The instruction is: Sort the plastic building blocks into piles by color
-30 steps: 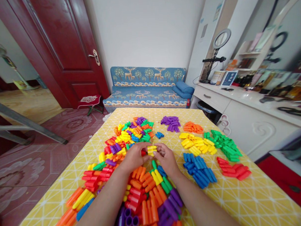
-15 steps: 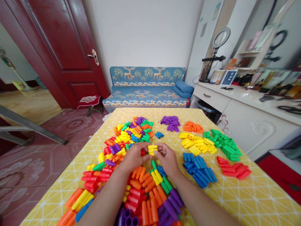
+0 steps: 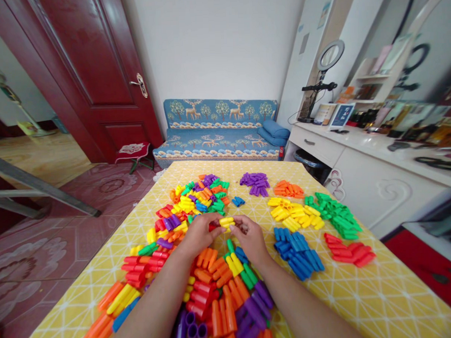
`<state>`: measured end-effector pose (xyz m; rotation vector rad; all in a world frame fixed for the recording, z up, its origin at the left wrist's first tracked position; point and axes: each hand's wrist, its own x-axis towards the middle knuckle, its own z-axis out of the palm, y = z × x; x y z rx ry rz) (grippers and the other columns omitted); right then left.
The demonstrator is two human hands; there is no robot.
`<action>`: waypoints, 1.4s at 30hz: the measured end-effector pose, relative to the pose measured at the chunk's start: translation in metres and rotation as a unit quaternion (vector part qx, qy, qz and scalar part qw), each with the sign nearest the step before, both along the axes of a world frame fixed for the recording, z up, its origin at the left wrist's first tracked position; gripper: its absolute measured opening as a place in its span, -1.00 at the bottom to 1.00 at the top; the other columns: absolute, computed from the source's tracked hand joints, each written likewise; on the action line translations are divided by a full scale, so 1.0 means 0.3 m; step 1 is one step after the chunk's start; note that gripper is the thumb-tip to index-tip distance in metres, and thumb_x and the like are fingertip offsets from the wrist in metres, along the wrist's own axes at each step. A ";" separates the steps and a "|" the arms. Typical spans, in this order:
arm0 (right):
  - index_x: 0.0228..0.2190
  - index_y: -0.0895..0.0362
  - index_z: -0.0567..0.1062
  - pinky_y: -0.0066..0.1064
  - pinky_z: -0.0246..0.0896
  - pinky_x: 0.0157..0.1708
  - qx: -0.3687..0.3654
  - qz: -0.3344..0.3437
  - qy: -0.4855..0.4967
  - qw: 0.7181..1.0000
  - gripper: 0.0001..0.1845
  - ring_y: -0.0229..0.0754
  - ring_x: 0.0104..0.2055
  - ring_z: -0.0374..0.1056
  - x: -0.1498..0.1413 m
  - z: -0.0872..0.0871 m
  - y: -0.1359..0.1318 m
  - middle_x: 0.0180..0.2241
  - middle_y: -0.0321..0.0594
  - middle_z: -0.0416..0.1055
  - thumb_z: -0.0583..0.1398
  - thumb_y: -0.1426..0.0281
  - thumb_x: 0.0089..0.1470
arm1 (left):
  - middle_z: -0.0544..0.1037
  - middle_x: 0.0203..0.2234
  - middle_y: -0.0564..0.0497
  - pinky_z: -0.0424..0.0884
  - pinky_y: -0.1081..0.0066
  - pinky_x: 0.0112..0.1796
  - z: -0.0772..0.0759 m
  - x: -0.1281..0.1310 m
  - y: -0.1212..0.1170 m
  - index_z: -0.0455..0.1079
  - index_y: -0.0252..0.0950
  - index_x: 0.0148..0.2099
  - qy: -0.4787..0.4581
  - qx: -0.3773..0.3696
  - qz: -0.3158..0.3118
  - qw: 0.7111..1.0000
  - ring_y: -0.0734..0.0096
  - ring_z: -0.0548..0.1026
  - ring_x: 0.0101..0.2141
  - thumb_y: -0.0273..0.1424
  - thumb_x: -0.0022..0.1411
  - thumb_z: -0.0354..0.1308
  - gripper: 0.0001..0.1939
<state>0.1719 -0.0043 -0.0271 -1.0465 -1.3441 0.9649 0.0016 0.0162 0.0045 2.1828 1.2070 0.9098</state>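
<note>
My left hand (image 3: 202,235) and my right hand (image 3: 251,238) meet over the middle of the table. Between their fingertips they pinch yellow plastic tube pieces (image 3: 226,221). A bit of a red piece (image 3: 213,227) shows in the fingers of my left hand; whether it is joined to the yellow ones I cannot tell. Below my hands lie orange tube pieces (image 3: 206,258), red ones (image 3: 202,293) and purple ones (image 3: 256,311). A mixed heap of coloured pieces (image 3: 197,199) spreads beyond my left hand. Two or so blue pieces (image 3: 238,201) rest just past my fingers.
Piles by colour lie on the right of the yellow tablecloth (image 3: 356,297): purple (image 3: 256,182), orange (image 3: 288,189), yellow (image 3: 295,213), green (image 3: 336,217), blue (image 3: 298,252) and red (image 3: 348,251). A blue sofa (image 3: 217,135) stands behind, a white dresser (image 3: 388,178) to the right.
The yellow pieces between my fingers have tilted and shifted slightly left. My hands stay in nearly the same place, and the piles look unchanged.
</note>
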 end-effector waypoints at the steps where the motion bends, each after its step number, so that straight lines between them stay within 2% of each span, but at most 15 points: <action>1: -0.28 0.12 0.50 -0.40 0.32 -0.37 -0.001 -0.001 0.001 1.000 -0.80 -0.21 -0.39 0.41 0.000 0.002 -0.001 -0.38 -0.25 0.51 0.21 0.36 -0.01 | 0.58 -0.41 0.01 0.34 0.46 -0.34 0.001 0.000 0.000 0.50 -0.30 -0.14 -0.001 -0.001 0.000 1.000 0.38 0.50 -0.38 -0.33 0.16 0.20 -0.77; 4: -0.28 0.12 0.50 -0.39 0.33 -0.36 -0.003 -0.016 -0.001 1.000 -0.78 -0.19 -0.38 0.41 0.009 0.025 0.001 -0.37 -0.23 0.51 0.23 0.35 -0.04 | 0.58 -0.42 0.02 0.35 0.46 -0.35 0.001 -0.001 0.001 0.50 -0.29 -0.15 -0.001 -0.003 0.008 1.000 0.39 0.50 -0.39 -0.32 0.16 0.20 -0.77; 8: -0.27 0.12 0.52 -0.36 0.34 -0.34 0.025 -0.048 -0.043 0.998 -0.76 -0.17 -0.37 0.41 0.081 0.110 0.014 -0.35 -0.21 0.51 0.22 0.32 -0.04 | 0.60 -0.38 -0.02 0.39 0.42 -0.29 -0.011 -0.005 0.008 0.51 -0.30 -0.17 -0.005 -0.008 0.027 1.000 0.36 0.53 -0.35 -0.32 0.15 0.21 -0.78; 12: -0.22 0.13 0.53 -0.34 0.34 -0.36 0.068 -0.108 -0.132 0.983 -0.70 -0.16 -0.38 0.40 0.245 0.211 0.035 -0.37 -0.19 0.51 0.20 0.28 -0.02 | 0.61 -0.35 -0.04 0.42 0.41 -0.26 -0.019 -0.008 0.011 0.52 -0.31 -0.19 -0.007 -0.010 0.023 1.000 0.35 0.55 -0.32 -0.34 0.15 0.21 -0.81; 15: -0.23 0.13 0.55 -0.32 0.34 -0.34 0.083 -0.170 -0.251 0.949 -0.69 -0.13 -0.35 0.42 0.403 0.253 0.048 -0.33 -0.15 0.53 0.18 0.31 -0.04 | 0.62 -0.34 -0.04 0.42 0.41 -0.26 -0.018 -0.008 0.012 0.52 -0.30 -0.20 -0.006 -0.009 0.023 1.000 0.34 0.55 -0.32 -0.36 0.15 0.20 -0.82; 19: -0.30 0.10 0.57 -0.34 0.31 -0.32 0.049 -0.224 -0.415 0.881 -0.75 -0.13 -0.36 0.45 0.585 0.242 0.069 -0.35 -0.16 0.56 0.18 0.37 -0.07 | 0.62 -0.33 -0.04 0.43 0.39 -0.26 -0.019 -0.008 0.014 0.53 -0.29 -0.20 -0.004 -0.006 0.022 1.000 0.33 0.55 -0.31 -0.37 0.15 0.20 -0.83; 22: -0.31 0.10 0.58 -0.36 0.29 -0.37 0.006 -0.222 -0.483 0.847 -0.77 -0.11 -0.35 0.47 0.657 0.200 0.086 -0.37 -0.16 0.57 0.18 0.40 -0.04 | 0.62 -0.34 -0.04 0.43 0.39 -0.27 -0.021 -0.009 0.015 0.53 -0.29 -0.21 -0.006 -0.006 0.022 1.000 0.32 0.56 -0.32 -0.37 0.15 0.20 -0.83; 25: -0.31 0.10 0.59 -0.35 0.29 -0.36 -0.031 -0.201 -0.513 0.834 -0.78 -0.09 -0.31 0.48 0.672 0.158 0.099 -0.32 -0.15 0.58 0.17 0.42 -0.01 | 0.62 -0.34 -0.05 0.43 0.40 -0.26 -0.020 -0.008 0.012 0.53 -0.30 -0.21 -0.005 -0.011 0.024 1.000 0.33 0.56 -0.32 -0.38 0.15 0.20 -0.83; 30: -0.25 0.14 0.59 -0.30 0.31 -0.24 -0.010 -0.207 -0.528 0.823 -0.73 -0.09 -0.26 0.47 0.661 0.121 0.100 -0.24 -0.10 0.55 0.15 0.47 0.00 | 0.62 -0.34 -0.05 0.42 0.39 -0.26 -0.016 -0.009 0.008 0.53 -0.31 -0.20 -0.003 -0.009 0.024 1.000 0.33 0.55 -0.32 -0.39 0.16 0.19 -0.83; 34: -0.18 0.18 0.57 -0.29 0.29 -0.23 -0.007 -0.242 -0.560 0.793 -0.69 -0.05 -0.22 0.45 0.659 0.135 0.084 -0.17 -0.04 0.50 0.18 0.46 -0.02 | 0.62 -0.34 -0.05 0.41 0.39 -0.26 -0.018 -0.010 0.008 0.53 -0.31 -0.21 -0.002 -0.008 0.025 1.000 0.33 0.55 -0.32 -0.39 0.16 0.19 -0.83; 36: -0.17 0.17 0.55 -0.30 0.28 -0.28 0.001 -0.270 -0.568 0.777 -0.68 -0.06 -0.27 0.44 0.635 0.158 0.074 -0.15 -0.01 0.46 0.19 0.45 -0.01 | 0.61 -0.35 -0.04 0.41 0.39 -0.27 -0.019 -0.009 0.009 0.53 -0.30 -0.21 -0.002 -0.006 0.023 1.000 0.33 0.55 -0.32 -0.40 0.16 0.18 -0.84; 38: -0.17 0.15 0.54 -0.32 0.26 -0.35 0.023 -0.281 -0.538 0.795 -0.70 -0.13 -0.37 0.41 0.576 0.183 0.065 -0.15 -0.04 0.44 0.18 0.41 0.01 | 0.61 -0.35 -0.04 0.41 0.39 -0.27 -0.020 -0.008 0.010 0.53 -0.29 -0.22 0.000 -0.002 0.019 1.000 0.34 0.54 -0.33 -0.41 0.16 0.18 -0.85; 40: -0.20 0.13 0.53 -0.35 0.27 -0.37 0.060 -0.244 -0.466 0.849 -0.74 -0.21 -0.44 0.37 0.476 0.198 0.057 -0.18 -0.10 0.44 0.16 0.39 0.04 | 0.60 -0.35 -0.04 0.41 0.38 -0.26 -0.020 -0.007 0.012 0.53 -0.29 -0.23 0.002 0.010 0.021 1.000 0.33 0.54 -0.32 -0.42 0.16 0.17 -0.86; 42: -0.23 0.11 0.52 -0.39 0.28 -0.37 0.087 -0.164 -0.381 0.906 -0.77 -0.27 -0.46 0.35 0.348 0.190 0.049 -0.22 -0.17 0.44 0.15 0.40 0.04 | 0.59 -0.33 -0.05 0.41 0.36 -0.22 -0.019 -0.009 0.016 0.52 -0.29 -0.24 0.008 0.040 0.026 0.999 0.31 0.53 -0.28 -0.44 0.15 0.17 -0.87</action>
